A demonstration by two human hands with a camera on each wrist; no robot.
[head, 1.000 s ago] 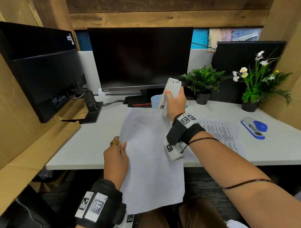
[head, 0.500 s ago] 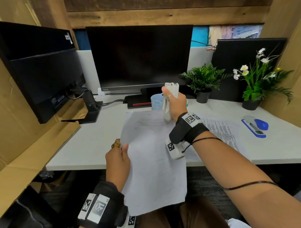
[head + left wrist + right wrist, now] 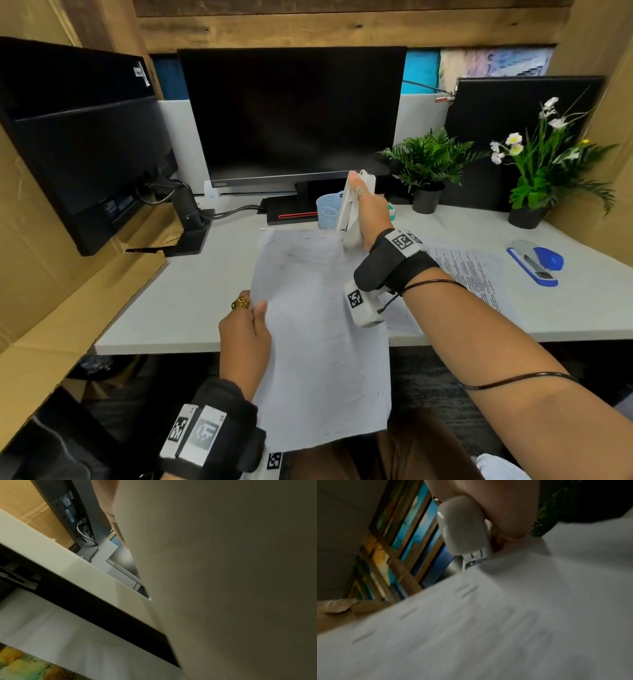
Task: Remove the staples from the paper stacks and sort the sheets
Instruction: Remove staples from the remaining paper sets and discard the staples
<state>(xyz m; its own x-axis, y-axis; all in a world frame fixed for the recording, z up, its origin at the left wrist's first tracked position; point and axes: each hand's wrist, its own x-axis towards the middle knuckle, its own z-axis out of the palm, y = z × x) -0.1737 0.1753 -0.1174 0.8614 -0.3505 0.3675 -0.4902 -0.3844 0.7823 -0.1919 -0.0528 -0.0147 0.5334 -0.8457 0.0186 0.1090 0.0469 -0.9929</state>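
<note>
Two dark monitors stand at the back of the white desk, unchanged from a second ago. Largest of the task's things is the stapled stack of white paper sheets, held up over the near desk edge, its lower part hanging past the edge above the lap; since the earlier frames its top edge has tipped a little nearer the blue mesh cup. A printed sheet lies flat on the desk under the right forearm, where it lay before. The blue and grey stapler sits further right and has not moved. The left hand pinches the stack's left edge, thumb on top, as before. The right hand has its fingers curled round the white staple remover, which has swung from leaning toward the monitor to nearly upright, its metal tip at the stack's top right corner, beside short dark staple marks.
</note>
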